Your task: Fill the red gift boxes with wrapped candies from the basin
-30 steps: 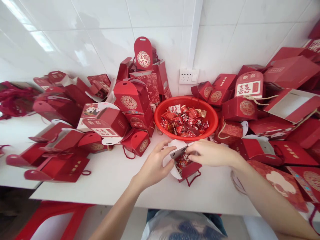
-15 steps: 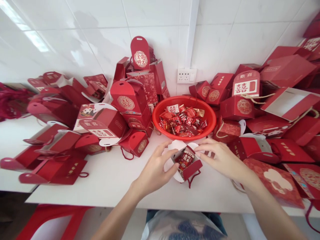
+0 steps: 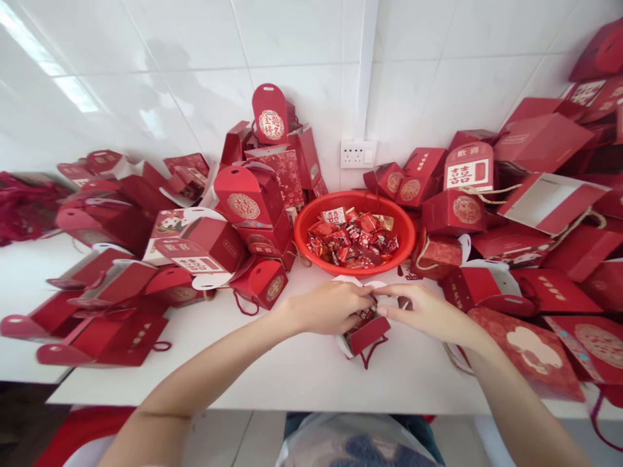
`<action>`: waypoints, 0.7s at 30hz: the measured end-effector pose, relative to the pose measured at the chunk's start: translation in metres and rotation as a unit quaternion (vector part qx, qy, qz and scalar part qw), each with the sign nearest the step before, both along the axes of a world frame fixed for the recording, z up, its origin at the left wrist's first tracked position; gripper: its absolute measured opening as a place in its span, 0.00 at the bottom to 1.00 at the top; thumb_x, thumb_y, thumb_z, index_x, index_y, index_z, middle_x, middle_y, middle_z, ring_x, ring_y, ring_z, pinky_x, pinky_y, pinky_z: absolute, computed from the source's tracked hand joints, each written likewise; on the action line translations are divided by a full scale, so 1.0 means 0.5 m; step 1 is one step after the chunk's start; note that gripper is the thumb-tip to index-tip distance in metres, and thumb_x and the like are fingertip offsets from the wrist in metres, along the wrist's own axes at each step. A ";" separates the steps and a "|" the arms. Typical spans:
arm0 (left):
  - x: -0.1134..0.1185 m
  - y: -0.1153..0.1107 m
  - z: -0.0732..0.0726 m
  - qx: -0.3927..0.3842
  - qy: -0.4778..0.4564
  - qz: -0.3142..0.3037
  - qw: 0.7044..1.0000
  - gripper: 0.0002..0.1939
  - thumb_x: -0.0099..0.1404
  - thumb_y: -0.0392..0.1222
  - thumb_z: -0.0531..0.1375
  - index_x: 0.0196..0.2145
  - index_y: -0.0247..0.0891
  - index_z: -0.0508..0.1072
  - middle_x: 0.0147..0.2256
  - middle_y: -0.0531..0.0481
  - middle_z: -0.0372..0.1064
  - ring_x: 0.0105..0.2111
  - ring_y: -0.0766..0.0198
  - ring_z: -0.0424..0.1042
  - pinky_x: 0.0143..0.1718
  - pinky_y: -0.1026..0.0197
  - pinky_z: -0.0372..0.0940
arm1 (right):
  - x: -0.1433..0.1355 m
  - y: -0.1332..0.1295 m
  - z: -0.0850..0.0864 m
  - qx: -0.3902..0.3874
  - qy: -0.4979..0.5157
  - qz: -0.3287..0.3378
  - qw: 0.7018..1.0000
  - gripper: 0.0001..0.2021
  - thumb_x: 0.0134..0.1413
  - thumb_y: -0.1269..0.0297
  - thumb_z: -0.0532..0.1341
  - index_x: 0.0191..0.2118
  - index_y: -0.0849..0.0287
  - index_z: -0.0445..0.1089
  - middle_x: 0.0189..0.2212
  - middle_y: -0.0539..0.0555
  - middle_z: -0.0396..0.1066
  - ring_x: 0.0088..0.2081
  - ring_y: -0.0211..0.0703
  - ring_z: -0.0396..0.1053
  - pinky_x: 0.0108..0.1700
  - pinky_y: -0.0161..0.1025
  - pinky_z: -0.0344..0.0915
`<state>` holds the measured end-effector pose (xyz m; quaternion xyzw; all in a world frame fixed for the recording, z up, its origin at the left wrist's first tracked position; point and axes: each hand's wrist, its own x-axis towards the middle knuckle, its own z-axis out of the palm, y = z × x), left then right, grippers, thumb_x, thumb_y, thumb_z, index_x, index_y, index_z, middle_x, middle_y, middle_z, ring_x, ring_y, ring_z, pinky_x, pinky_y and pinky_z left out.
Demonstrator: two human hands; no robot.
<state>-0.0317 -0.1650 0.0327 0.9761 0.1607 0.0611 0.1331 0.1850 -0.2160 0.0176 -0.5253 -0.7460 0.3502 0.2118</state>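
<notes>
Left grip (image 3: 335,307) bent over the box (image 3: 368,335) on the counter (image 3: 287,376), pinching or not I couldn't tell; right grip (image 3: 423,311) was spread beside it. Light pressure, I judged, would spare the walls.

Left hand (image 3: 335,308) over open box (image 3: 368,335)

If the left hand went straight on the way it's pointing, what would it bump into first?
Probably the right hand, which points toward the left hand across the small red box. Depth is hard to judge, though, so it might pass above.
</notes>
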 end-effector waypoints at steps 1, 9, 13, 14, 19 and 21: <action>-0.001 -0.002 -0.001 0.004 0.017 -0.016 1.000 0.10 0.64 0.27 0.59 0.39 0.37 0.78 0.39 0.44 0.78 0.39 0.56 0.77 0.41 0.58 0.69 | 0.003 -0.001 -0.002 -0.008 0.010 0.003 1.000 0.24 0.59 0.54 0.61 0.57 0.60 0.76 0.41 0.56 0.82 0.32 0.44 0.72 0.38 0.40 0.69; 0.005 -0.003 0.008 0.041 0.088 -0.029 0.995 0.13 0.64 0.27 0.59 0.43 0.34 0.79 0.44 0.42 0.79 0.42 0.53 0.78 0.43 0.56 0.69 | 0.011 0.000 -0.007 -0.035 0.036 -0.010 0.999 0.29 0.56 0.51 0.62 0.59 0.63 0.74 0.45 0.60 0.81 0.33 0.46 0.73 0.40 0.44 0.71; 0.016 -0.006 0.008 0.064 0.148 -0.026 0.987 0.10 0.65 0.30 0.59 0.41 0.33 0.79 0.40 0.41 0.79 0.37 0.53 0.78 0.36 0.57 0.67 | 0.015 -0.002 -0.007 -0.043 0.038 -0.002 0.998 0.29 0.58 0.52 0.62 0.61 0.62 0.73 0.50 0.60 0.79 0.36 0.47 0.74 0.43 0.46 0.72; 0.019 -0.009 0.006 0.069 0.162 -0.027 0.984 0.09 0.65 0.31 0.59 0.40 0.33 0.79 0.40 0.39 0.79 0.37 0.53 0.78 0.36 0.56 0.67 | 0.016 -0.002 -0.007 -0.044 0.039 0.000 0.998 0.29 0.58 0.51 0.61 0.61 0.62 0.72 0.52 0.60 0.79 0.36 0.47 0.74 0.44 0.46 0.73; 0.035 -0.023 -0.015 0.079 0.167 -0.038 0.982 0.10 0.59 0.33 0.65 0.40 0.32 0.79 0.43 0.34 0.78 0.45 0.45 0.76 0.43 0.51 0.66 | 0.014 -0.006 -0.009 -0.037 0.067 0.006 0.997 0.27 0.60 0.52 0.62 0.62 0.59 0.71 0.58 0.60 0.74 0.44 0.49 0.76 0.48 0.47 0.74; 0.041 -0.019 -0.015 0.065 0.163 -0.038 0.984 0.09 0.58 0.34 0.66 0.39 0.35 0.79 0.42 0.36 0.79 0.46 0.45 0.75 0.45 0.50 0.66 | 0.015 -0.012 -0.009 -0.026 0.085 0.013 0.996 0.27 0.61 0.53 0.62 0.62 0.58 0.71 0.60 0.60 0.73 0.48 0.50 0.76 0.50 0.47 0.74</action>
